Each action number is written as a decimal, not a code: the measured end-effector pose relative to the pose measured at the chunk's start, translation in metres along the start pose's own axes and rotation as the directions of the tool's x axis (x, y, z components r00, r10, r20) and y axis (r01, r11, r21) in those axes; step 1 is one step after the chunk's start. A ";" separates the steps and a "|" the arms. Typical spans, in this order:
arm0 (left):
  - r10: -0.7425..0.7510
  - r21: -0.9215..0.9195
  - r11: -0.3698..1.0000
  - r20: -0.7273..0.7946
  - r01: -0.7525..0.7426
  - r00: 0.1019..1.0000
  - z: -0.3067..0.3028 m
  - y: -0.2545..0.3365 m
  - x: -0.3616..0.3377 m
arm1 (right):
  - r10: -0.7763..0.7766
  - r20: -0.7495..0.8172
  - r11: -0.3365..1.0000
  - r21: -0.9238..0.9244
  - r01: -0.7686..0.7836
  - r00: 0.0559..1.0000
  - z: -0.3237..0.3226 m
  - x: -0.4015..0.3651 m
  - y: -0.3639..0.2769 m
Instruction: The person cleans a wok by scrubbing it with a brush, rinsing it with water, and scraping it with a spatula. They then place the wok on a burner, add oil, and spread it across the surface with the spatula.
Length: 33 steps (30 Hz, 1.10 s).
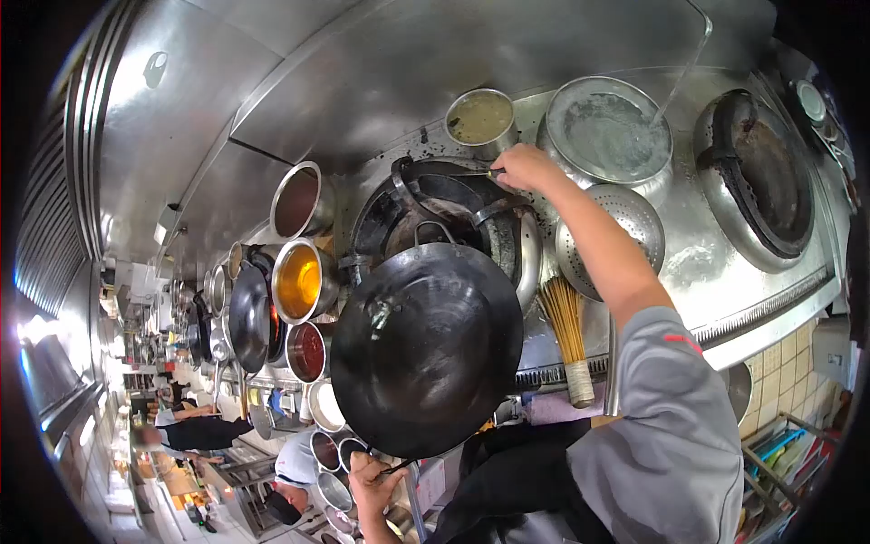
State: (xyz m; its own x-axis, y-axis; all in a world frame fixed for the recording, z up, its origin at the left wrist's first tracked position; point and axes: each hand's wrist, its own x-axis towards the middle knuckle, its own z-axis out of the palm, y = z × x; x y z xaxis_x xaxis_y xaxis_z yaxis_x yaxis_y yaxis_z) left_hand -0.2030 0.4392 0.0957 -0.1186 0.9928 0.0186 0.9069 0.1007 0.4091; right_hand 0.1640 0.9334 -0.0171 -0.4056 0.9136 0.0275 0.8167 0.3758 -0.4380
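**Q:** State of the hands?

**A:** Left hand (373,485) closed round the near handle of the black wok (426,349), fingers wrapped tight. Right hand (524,168) at full reach, closed on a thin dark handle (453,169) lying across the far edge of the burner well (399,222). Working end of that tool not to be made out.

**Q:** Position of the wok?

**A:** In front of the burner well and overlapping its near edge, interior turned toward the camera, bare and glossy, no food inside. Resting on the rim or lifted clear: cannot tell. Bamboo brush (566,331) just to its right, perforated strainer (616,231) beyond that. Pot of yellow oil (299,281) and pot of red sauce (306,352) close on its left.

**Q:** Step in hand?

**A:** Judged as a pause between dishes: empty wok in one hand, tool gripped in the other. Stock pot (480,118) just beyond the right hand, water-filled basin (607,127) beside it.

**Q:** Demands of the next move?

**A:** Probably a firm left grip to bear the wok's weight onto the burner well. Also a clean lift of the thin dark handle, clear of the stock pot.
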 end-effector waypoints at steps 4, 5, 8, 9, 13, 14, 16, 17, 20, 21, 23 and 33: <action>0.001 0.006 1.000 -0.066 -0.001 0.998 0.000 0.008 0.003 | -0.052 0.062 0.999 -0.011 0.053 0.997 0.005 0.045 -0.014; -0.014 0.012 1.000 -0.064 0.015 0.998 -0.002 0.008 -0.002 | -0.062 0.074 0.998 -0.003 0.062 0.995 -0.006 0.045 -0.016; -0.027 0.005 1.000 -0.068 0.027 0.997 0.006 -0.002 -0.008 | -0.205 0.171 0.974 -0.062 0.219 0.964 -0.017 0.077 -0.001; -0.039 0.002 0.999 -0.066 0.039 0.997 0.007 -0.003 -0.011 | -0.210 0.182 0.973 -0.061 0.225 0.961 -0.005 0.083 -0.008; -0.059 0.006 0.998 -0.045 0.060 0.997 0.012 -0.001 -0.012 | -0.228 0.067 0.974 0.017 0.227 0.971 0.015 0.111 -0.025; -0.051 0.007 0.999 -0.053 0.051 0.997 0.011 0.001 -0.013 | -0.287 0.116 0.956 -0.023 0.291 0.951 0.006 0.123 -0.019; -0.038 -0.016 0.999 -0.071 0.037 0.997 0.012 0.000 -0.014 | -0.226 0.319 0.970 -0.017 0.244 0.920 -0.024 0.131 -0.017; -0.047 -0.023 0.999 -0.073 0.045 0.996 0.012 0.000 -0.014 | -0.230 0.327 0.968 -0.021 0.251 0.917 -0.019 0.131 -0.021; -0.059 -0.028 0.998 -0.066 0.057 0.996 0.012 -0.005 -0.014 | -0.283 0.082 0.959 -0.005 0.285 0.955 0.020 0.131 -0.024; -0.056 -0.035 0.998 -0.064 0.054 0.996 0.012 -0.005 -0.013 | -0.250 0.052 0.968 0.024 0.249 0.967 0.028 0.124 -0.027; -0.062 -0.043 0.997 -0.068 0.059 0.996 0.008 -0.008 -0.011 | -0.220 0.077 0.975 0.013 0.220 0.972 0.026 0.122 -0.017; -0.025 -0.045 0.999 -0.084 0.022 0.996 0.011 -0.019 -0.011 | -0.074 0.068 0.984 0.170 0.062 0.995 0.004 -0.066 0.039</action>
State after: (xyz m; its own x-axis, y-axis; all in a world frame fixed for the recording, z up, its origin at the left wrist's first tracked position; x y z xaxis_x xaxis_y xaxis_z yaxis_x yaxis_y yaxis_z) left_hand -0.2143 0.4275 0.0782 -0.1748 0.9810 0.0846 0.8852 0.1190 0.4497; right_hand 0.2211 0.8871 -0.0397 -0.4923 0.8704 -0.0014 0.7084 0.3997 -0.5817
